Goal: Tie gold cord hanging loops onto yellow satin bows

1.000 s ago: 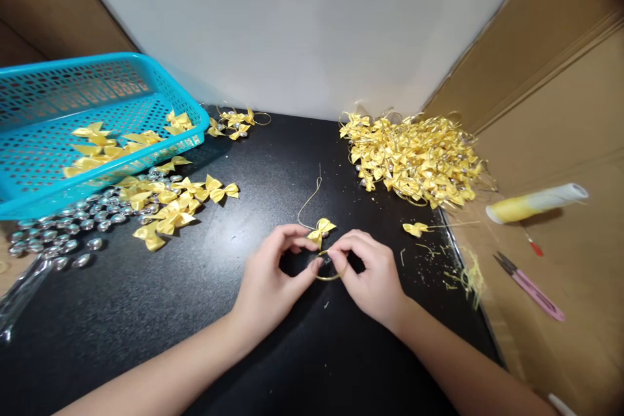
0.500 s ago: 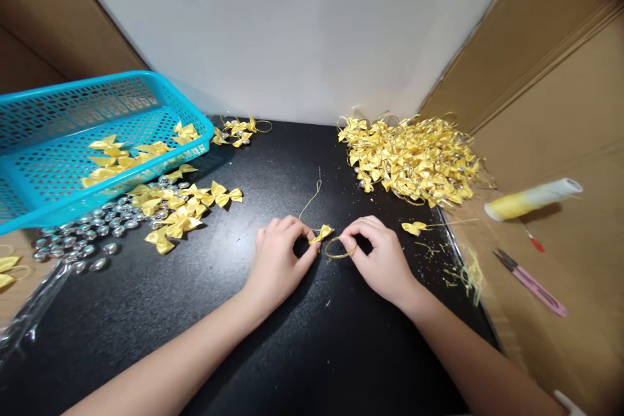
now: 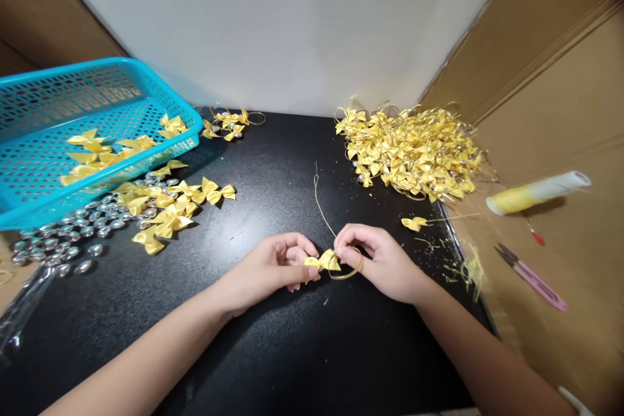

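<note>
While the left hand [image 3: 273,266] pinches a yellow bow [image 3: 329,260], the right hand [image 3: 380,263] pinches a gold ring [image 3: 345,275] beside it.
From my remote post I see the bow between both hands, over the black table [image 3: 273,351]; a thin cord [image 3: 318,199] leads away from the right hand.

A single camera, worn on the person's head, looks forward and down from above the near side of the black surface [image 3: 292,351] — close enough that the hands [image 3: 263,273] come a little below mid-picture, with the forearms [image 3: 160,331] running in from the lower corners. The view is wide: it cuts the blue basket [image 3: 49,203] at the left edge, reaches a brown panel [image 3: 550,91] at right, and faces a pale wall [image 3: 273,26] along the top.
</note>
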Demonstrator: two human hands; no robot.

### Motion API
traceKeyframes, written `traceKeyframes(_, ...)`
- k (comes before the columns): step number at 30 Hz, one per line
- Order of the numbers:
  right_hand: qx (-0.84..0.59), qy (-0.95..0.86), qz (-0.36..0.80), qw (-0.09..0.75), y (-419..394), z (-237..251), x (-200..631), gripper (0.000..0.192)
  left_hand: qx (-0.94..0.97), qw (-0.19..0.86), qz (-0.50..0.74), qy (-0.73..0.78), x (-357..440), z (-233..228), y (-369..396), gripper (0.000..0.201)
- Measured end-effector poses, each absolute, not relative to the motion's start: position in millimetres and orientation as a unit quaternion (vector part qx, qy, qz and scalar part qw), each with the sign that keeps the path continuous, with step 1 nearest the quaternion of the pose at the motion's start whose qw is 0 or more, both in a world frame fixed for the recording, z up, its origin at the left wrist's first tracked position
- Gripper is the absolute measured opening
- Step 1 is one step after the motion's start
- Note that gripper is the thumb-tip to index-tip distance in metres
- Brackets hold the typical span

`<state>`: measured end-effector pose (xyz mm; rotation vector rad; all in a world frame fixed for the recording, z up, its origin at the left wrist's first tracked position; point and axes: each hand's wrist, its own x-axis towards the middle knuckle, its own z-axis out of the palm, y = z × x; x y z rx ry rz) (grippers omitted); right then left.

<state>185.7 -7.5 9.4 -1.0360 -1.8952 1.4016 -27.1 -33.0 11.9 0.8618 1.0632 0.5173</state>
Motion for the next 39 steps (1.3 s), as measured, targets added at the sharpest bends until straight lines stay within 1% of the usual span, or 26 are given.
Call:
traceKeyframes(2, -0.388, -0.708, 0.516, 0.286, -5, 8, 187, 0.015, 0.395, 0.765, 0.193, 0.471, -30, 12, -32, 0.027)
traceKeyframes(4, -0.389, -0.723, 0.485, 0.303, -4, 6, 186, 0.014, 0.397, 0.775, 0.165, 0.462, -31, 12, -32, 0.026)
traceKeyframes(6, -0.396, -0.749, 0.417, 0.331, -5, 3, 184, 0.013, 0.397, 0.78, 0.152, 0.46, -31, 13, -32, 0.024)
traceKeyframes(9, -0.453, -0.761, 0.269, 0.379, -10, 3, 182, 0.011, 0.389, 0.776, 0.163, 0.468, -27, 13, -33, 0.021)
traceKeyframes(11, -0.484, -0.753, 0.226, 0.384, -15, 5, 181, 0.01, 0.378, 0.761, 0.2, 0.488, -24, 12, -35, 0.02)
traceKeyframes(14, -0.472, -0.763, 0.275, 0.346, -23, 7, 179, 0.009, 0.359, 0.717, 0.277, 0.529, -19, 9, -38, 0.021)
traceKeyframes(17, -0.456, -0.763, 0.327, 0.323, -26, 5, 176, 0.009, 0.359, 0.698, 0.316, 0.533, -16, 6, -40, 0.024)
traceKeyframes(21, -0.46, -0.731, 0.38, 0.331, -25, 1, 172, 0.012, 0.361, 0.697, 0.326, 0.527, -14, 7, -41, 0.029)
traceKeyframes(25, -0.442, -0.704, 0.424, 0.359, -24, 0, 170, 0.012, 0.362, 0.689, 0.328, 0.535, -12, 8, -43, 0.031)
traceKeyframes(30, -0.439, -0.69, 0.418, 0.397, -28, 0, 166, 0.012, 0.369, 0.665, 0.349, 0.548, -10, 5, -45, 0.029)
traceKeyframes(33, -0.44, -0.685, 0.408, 0.413, -29, -1, 164, 0.012, 0.366, 0.65, 0.357, 0.562, -9, 4, -46, 0.031)
traceKeyframes(39, -0.441, -0.691, 0.384, 0.424, -31, -2, 162, 0.012, 0.357, 0.656, 0.357, 0.561, -8, 5, -46, 0.029)
